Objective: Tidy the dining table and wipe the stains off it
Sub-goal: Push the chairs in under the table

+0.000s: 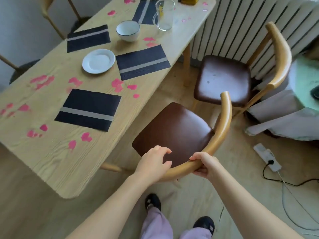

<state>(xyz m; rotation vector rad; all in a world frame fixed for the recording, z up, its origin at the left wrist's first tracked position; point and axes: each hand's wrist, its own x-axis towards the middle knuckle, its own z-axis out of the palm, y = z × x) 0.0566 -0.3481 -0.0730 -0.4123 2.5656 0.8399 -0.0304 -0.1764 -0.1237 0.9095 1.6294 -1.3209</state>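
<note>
The light wooden dining table (51,161) carries many pink stains (42,81) and several dark striped placemats; the nearest placemat (89,109) lies by the front edge. A white plate (98,61), a white bowl (128,31), a glass mug (164,14) and a banana (189,0) stand farther back. Beside the table is a chair with a brown seat (172,131) and a curved wooden backrest (224,121). My right hand (203,167) grips that backrest. My left hand (155,163) hovers over the rail's left part, fingers loosely curled, holding nothing.
A second brown-seated chair (222,80) stands by the white radiator (241,23). A cloth-draped round table (302,80) is at the right. On the floor lie a power strip (266,156) and cables (293,204). More chairs (20,66) stand behind the table's left side.
</note>
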